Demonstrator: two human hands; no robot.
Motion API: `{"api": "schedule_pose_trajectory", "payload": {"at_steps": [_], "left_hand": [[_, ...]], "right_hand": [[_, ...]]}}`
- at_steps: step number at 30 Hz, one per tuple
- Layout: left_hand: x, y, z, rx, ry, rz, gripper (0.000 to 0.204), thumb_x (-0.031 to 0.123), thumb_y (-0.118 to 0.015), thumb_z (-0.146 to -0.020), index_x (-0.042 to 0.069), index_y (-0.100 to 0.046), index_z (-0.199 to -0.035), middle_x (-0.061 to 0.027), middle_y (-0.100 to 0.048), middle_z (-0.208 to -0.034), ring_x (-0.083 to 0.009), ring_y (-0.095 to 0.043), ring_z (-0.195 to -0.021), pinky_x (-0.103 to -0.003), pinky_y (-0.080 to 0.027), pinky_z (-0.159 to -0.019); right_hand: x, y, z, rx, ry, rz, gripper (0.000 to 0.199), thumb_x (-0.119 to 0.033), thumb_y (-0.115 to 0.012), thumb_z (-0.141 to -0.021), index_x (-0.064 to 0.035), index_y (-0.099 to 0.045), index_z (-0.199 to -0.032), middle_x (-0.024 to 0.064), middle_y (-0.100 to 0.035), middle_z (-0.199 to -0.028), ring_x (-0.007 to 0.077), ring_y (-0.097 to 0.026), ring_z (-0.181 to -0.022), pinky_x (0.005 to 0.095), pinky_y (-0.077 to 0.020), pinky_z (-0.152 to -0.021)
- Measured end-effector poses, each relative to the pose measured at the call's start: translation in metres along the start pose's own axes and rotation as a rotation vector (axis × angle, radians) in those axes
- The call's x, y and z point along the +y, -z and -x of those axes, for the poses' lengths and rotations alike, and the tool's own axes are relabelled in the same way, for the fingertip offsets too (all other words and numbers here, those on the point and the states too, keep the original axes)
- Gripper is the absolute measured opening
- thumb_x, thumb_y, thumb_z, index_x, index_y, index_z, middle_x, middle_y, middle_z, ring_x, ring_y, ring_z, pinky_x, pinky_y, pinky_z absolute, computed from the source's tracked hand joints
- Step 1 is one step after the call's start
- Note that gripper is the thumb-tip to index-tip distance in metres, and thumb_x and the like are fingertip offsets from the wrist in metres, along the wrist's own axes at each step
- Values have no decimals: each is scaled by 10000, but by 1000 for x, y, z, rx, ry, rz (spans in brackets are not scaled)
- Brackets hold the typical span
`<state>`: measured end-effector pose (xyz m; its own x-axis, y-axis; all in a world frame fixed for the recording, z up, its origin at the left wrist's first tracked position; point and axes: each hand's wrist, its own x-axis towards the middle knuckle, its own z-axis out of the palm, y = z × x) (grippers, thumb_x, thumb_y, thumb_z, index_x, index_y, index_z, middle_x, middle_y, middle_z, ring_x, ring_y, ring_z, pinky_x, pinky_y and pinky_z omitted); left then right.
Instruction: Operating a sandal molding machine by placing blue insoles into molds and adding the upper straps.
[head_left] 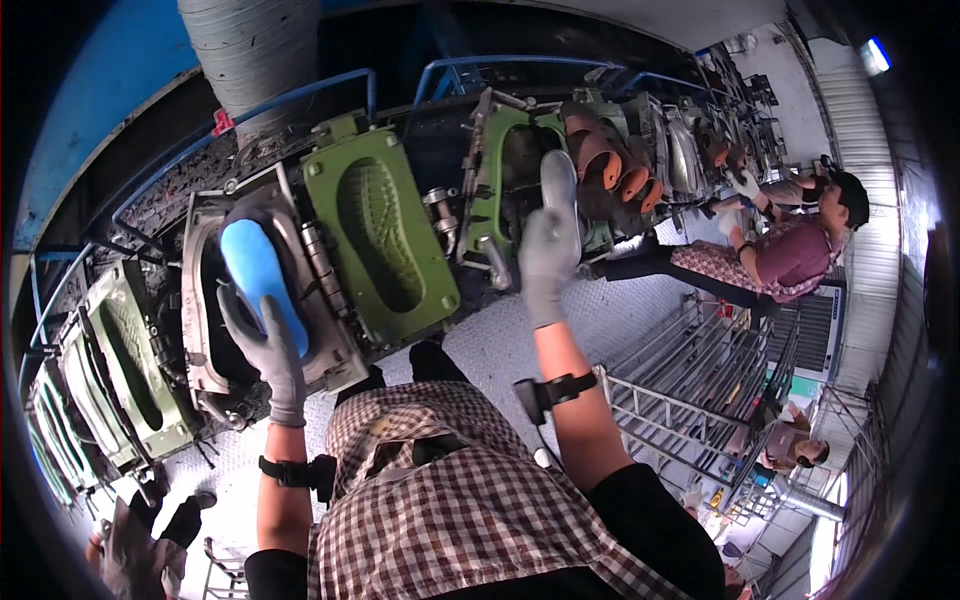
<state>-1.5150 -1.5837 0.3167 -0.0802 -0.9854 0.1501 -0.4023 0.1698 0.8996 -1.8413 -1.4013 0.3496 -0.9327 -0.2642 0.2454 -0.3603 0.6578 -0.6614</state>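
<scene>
Where one blue insole (250, 257) lies, the left hand (270, 357) spreads; the right hand (549, 260) pinches one grey insole (559, 180).

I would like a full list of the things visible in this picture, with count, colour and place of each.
blue sole-shaped piece: one, blue, at the left hand, over the open mould
grey sole-shaped piece: one, grey, at the right hand
open mould: one, grey-brown, under the blue piece
footprint-cavity mould plate: one, green, right of that mould
other moulds: several, mostly green or grey, both sides
boot-shaped pieces: at least three, brown, upper right of centre
guard rail: several sections, blue, behind moulds
duct: one, grey, top left
metal rack: grey, right; count unclear
co-workers: at least three, right and lower left
checked apron: one, brown-white, on the wearer
wrist straps: two, black, forearms
hands: two, grey-gloved, centre and left
</scene>
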Motion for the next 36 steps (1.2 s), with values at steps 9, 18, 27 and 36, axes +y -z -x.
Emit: {"api": "schedule_pose_trajectory", "payload": {"at_steps": [9,18,27,36], "left_hand": [[165,-235,111,-995,-12,345,691,144,-643,-944,5,-293,-1524,-192,-461,-1474,-281,-465,-1347,-375,-359,-1127],[131,-436,145,-936,778,686,460,279,-775,-867,13,-624,-1211,-57,-683,-1036,-162,-637,-873,-342,-543,-763],[153,-388,169,-817,694,678,478,138,-845,-769,21,-628,-1179,-37,-693,-1016,-126,-644,-877,-307,-550,-764],[75,-377,253,-1210,723,552,499,80,-730,-865,4,-535,-1319,-93,-672,-1110,-142,-669,-887,-307,-571,-673]], "right_hand": [[211,32,-127,-380,-963,-1319,277,-316,-718,-911,-134,-619,-1094,36,-665,-995,145,-637,-735,253,-520,-568],[156,70,-146,-144,-409,-910,192,-102,-662,-888,-117,-544,-1038,-34,-611,-974,59,-574,-829,257,-452,-606],[156,48,-195,-410,807,-138,291,-42,-708,-691,-85,-592,-954,68,-627,-1056,306,-609,-975,423,-522,-814],[130,52,-182,-860,1035,-11,207,-114,-697,-703,-98,-599,-885,55,-597,-911,291,-593,-881,415,-518,-733]]}}
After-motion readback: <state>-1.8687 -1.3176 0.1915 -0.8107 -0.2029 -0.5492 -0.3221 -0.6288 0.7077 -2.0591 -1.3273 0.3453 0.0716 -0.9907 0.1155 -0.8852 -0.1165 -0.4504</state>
